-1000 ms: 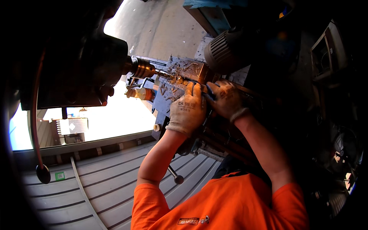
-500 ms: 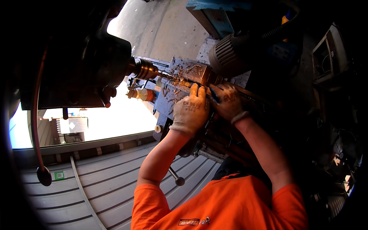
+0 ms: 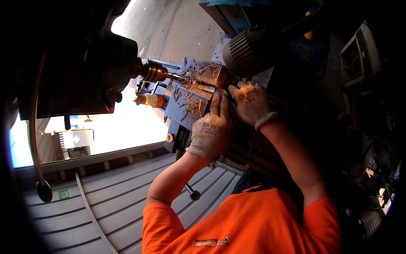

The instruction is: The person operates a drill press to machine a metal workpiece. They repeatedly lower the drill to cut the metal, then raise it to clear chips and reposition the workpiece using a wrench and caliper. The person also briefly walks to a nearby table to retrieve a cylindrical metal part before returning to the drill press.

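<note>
A machine vise [image 3: 220, 77] strewn with metal shavings stands in front of me, a bright metal piece [image 3: 206, 87] between its jaws. The drill bit [image 3: 176, 78], in a chuck [image 3: 153, 71], reaches toward that piece from the left. My left hand [image 3: 210, 131], in a pale work glove, rests at the vise's near jaw, fingers stretched forward and side by side. Close beside it is my gloved right hand [image 3: 253, 103], at the vise's right end. Its fingers curl in; what they grip, if anything, is hidden in shadow.
Left of the vise looms the dark machine head [image 3: 97, 76], with a long ball-ended lever [image 3: 43, 191]. A ribbed lamp [image 3: 241, 51] hangs just beyond my right hand. An orange-and-white bottle [image 3: 151, 100] stands left of the vise. Another ball-ended handle [image 3: 194, 195] juts out below my left forearm.
My right hand has turned and lifted a little, showing more of its back. My left fingers have drawn back slightly, uncovering more of the metal piece. The whole view has shifted a little.
</note>
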Action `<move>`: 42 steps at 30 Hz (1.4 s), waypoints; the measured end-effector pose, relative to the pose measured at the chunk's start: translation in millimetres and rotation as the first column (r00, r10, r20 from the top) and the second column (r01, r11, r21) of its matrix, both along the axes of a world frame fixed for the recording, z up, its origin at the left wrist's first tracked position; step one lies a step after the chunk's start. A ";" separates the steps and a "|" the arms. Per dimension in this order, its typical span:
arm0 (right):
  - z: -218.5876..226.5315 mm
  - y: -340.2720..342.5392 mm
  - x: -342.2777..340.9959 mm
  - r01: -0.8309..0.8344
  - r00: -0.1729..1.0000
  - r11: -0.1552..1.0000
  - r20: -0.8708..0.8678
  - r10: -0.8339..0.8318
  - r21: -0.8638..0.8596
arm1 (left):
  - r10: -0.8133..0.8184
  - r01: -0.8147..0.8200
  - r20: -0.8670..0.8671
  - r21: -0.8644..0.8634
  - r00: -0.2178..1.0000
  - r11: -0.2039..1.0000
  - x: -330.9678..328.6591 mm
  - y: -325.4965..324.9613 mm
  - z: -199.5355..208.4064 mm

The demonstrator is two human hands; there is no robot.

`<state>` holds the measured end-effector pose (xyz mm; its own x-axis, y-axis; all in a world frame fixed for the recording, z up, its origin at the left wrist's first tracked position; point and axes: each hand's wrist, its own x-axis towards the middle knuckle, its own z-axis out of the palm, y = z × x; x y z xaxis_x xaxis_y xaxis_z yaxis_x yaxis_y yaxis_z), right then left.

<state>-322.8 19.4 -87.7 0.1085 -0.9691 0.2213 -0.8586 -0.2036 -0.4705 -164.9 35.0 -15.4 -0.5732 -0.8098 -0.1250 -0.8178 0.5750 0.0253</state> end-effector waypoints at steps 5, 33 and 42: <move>-5.6 -6.2 5.3 -0.043 0.997 0.999 -0.059 0.044 0.016 | 0.066 -0.067 0.099 -0.001 0.993 0.998 -12.7 -4.8 -4.9; -9.9 -16.8 11.9 -0.047 0.995 0.999 -0.087 0.048 0.015 | 0.057 -0.057 0.220 -0.009 0.974 0.998 -24.4 -21.5 0.4; -7.4 -16.0 10.4 -0.008 0.996 0.998 -0.088 0.013 0.059 | 0.120 -0.031 -0.500 0.182 0.857 0.983 46.1 112.1 64.9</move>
<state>-312.5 3.4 -95.1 0.1355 -0.9788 0.1533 -0.8951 -0.1873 -0.4047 -118.8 147.1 49.5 -0.5309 -0.8467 0.0335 -0.7059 0.4638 0.5354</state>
